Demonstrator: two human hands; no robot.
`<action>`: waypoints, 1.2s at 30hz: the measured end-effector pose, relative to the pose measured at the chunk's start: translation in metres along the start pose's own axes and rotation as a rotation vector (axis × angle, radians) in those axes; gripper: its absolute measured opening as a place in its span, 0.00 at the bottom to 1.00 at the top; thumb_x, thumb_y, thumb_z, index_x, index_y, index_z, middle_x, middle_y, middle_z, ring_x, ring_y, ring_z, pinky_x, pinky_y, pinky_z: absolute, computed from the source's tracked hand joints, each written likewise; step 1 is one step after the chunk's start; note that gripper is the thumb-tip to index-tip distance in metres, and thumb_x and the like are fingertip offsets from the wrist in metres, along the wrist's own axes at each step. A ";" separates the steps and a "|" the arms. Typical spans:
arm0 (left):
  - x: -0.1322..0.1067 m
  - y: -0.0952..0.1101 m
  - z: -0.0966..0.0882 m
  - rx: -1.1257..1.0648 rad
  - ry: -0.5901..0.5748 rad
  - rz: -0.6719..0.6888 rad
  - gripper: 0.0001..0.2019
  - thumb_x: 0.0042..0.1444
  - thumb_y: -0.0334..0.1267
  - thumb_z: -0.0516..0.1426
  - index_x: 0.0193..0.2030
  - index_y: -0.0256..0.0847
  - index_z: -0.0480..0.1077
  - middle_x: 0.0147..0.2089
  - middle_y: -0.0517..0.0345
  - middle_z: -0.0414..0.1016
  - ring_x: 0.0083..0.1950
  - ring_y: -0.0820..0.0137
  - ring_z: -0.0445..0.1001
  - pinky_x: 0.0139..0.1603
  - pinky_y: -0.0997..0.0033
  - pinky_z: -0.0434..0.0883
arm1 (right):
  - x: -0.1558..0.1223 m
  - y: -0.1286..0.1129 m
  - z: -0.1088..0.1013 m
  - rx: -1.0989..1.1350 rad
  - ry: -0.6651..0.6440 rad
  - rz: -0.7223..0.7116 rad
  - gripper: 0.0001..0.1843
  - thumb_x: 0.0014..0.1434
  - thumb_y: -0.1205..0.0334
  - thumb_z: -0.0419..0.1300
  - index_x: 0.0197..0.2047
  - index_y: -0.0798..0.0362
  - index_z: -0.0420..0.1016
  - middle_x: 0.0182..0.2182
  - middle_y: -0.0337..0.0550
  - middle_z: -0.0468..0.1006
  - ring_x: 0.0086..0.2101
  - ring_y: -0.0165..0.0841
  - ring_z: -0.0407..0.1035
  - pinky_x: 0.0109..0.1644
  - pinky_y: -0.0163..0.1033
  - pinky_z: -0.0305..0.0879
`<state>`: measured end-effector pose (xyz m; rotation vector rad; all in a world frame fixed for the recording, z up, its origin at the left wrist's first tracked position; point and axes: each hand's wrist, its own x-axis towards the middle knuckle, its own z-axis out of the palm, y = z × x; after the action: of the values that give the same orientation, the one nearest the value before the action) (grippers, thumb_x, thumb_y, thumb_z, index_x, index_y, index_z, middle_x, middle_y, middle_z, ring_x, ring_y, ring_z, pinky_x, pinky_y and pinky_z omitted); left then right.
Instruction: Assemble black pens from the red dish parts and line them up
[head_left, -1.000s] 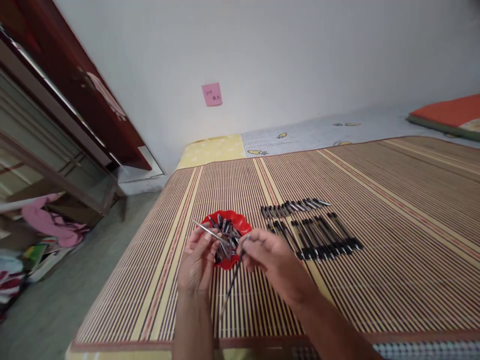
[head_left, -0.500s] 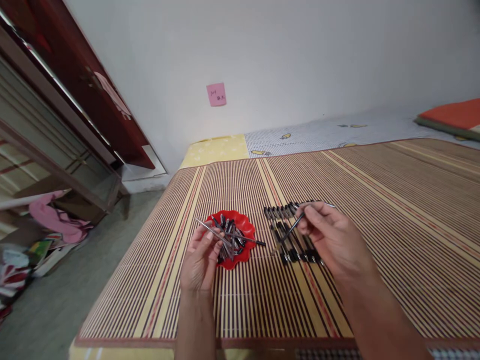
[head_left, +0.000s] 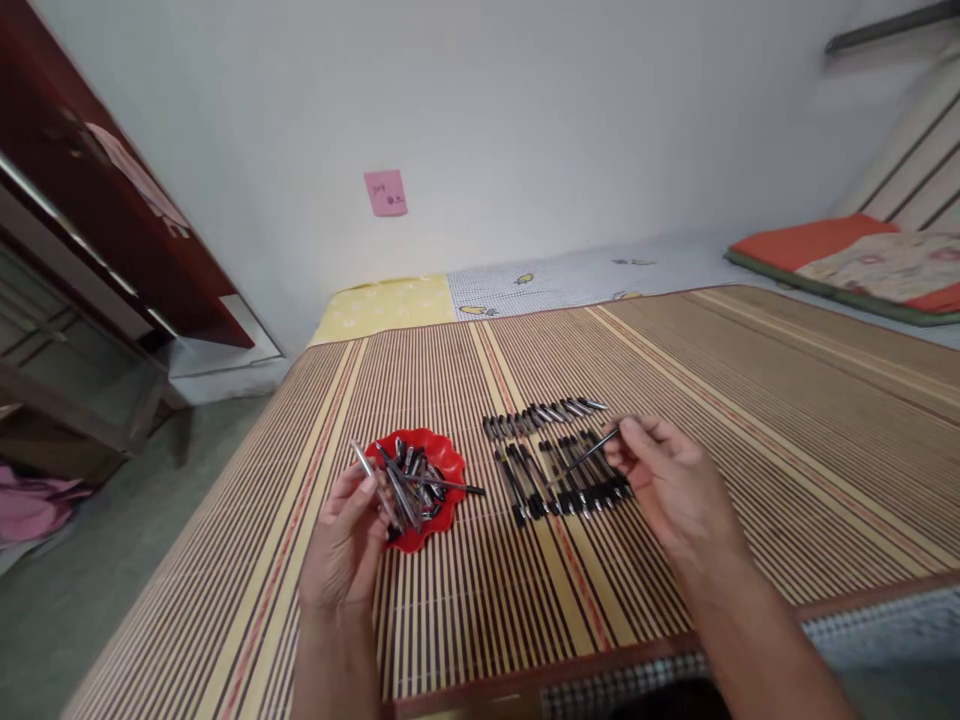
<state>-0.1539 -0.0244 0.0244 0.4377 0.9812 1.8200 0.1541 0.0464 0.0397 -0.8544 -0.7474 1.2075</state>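
My left hand (head_left: 345, 530) is closed on a clear pen barrel (head_left: 362, 458), held tilted at the left rim of a red scalloped bowl (head_left: 448, 462). Pen parts (head_left: 412, 470), dark and clear, are heaped in that bowl, and one long thin piece (head_left: 461, 487) sticks out over its right rim. Between thumb and fingers my right hand (head_left: 664, 475) pinches a thin dark pen refill (head_left: 592, 452), slanting down to the left. Beneath it lies a row of black-ended pens (head_left: 521, 480). Behind them is a row of short caps or pen pieces (head_left: 517, 425).
A striped bamboo mat (head_left: 465, 610) covers the bed. Folded orange and floral bedding (head_left: 832, 245) lies at the far right. A pink note (head_left: 385, 193) is stuck on the white wall (head_left: 562, 120). At left stands a dark red door (head_left: 135, 230).
The view has swung to the right, so the bowl and pens sit further left in it. Both hands keep their holds; the refill in my right hand is still above the pen row.
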 end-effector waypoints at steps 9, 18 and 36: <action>-0.004 -0.008 0.013 0.068 -0.101 -0.139 0.15 0.48 0.28 0.68 0.44 0.37 0.79 0.38 0.51 0.78 0.34 0.70 0.75 0.35 0.73 0.78 | -0.017 0.023 -0.020 0.098 0.089 0.074 0.18 0.43 0.55 0.78 0.33 0.55 0.79 0.33 0.41 0.81 0.32 0.28 0.76 0.36 0.31 0.75; 0.002 -0.006 0.010 0.071 -0.034 -0.113 0.15 0.48 0.26 0.66 0.45 0.38 0.79 0.37 0.52 0.79 0.34 0.71 0.76 0.34 0.77 0.78 | 0.028 -0.002 -0.135 -0.067 0.504 -0.324 0.20 0.40 0.55 0.77 0.32 0.55 0.75 0.29 0.38 0.80 0.33 0.30 0.79 0.40 0.33 0.77; 0.008 -0.006 0.006 0.084 -0.034 -0.103 0.15 0.46 0.27 0.67 0.43 0.36 0.78 0.37 0.55 0.78 0.33 0.72 0.76 0.33 0.77 0.78 | 0.043 0.023 -0.169 -1.404 0.207 -0.287 0.07 0.52 0.59 0.59 0.24 0.50 0.70 0.27 0.45 0.74 0.33 0.41 0.68 0.40 0.43 0.62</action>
<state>-0.1499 -0.0141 0.0221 0.4594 1.0405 1.6787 0.2967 0.0655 -0.0617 -1.8680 -1.4913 0.1650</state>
